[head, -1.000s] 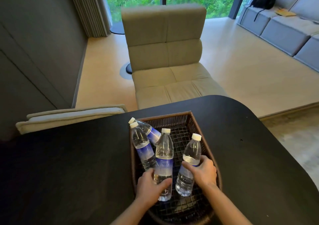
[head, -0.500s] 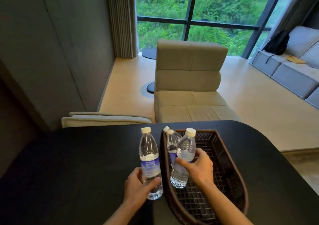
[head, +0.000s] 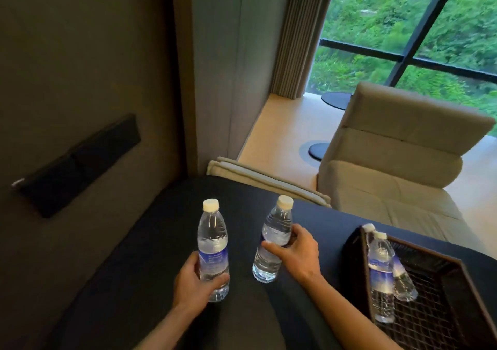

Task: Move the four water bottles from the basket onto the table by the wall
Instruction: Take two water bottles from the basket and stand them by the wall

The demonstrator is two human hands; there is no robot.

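Spanning the lower frame, the black table (head: 150,242) meets the wall at nine o'clock. At four o'clock sits the woven basket (head: 457,274), two bottles (head: 380,274) lying inside. Each hand carries one more bottle toward the wall side. The left hand (head: 193,282) is wrapped around the upright bottle (head: 213,245) at its label; the right hand (head: 298,253) is closed around the tilted bottle (head: 273,242) at mid-body. Full and fairly heavy, likely slick thin plastic that dents; gripping the ribbed waist seems safest.
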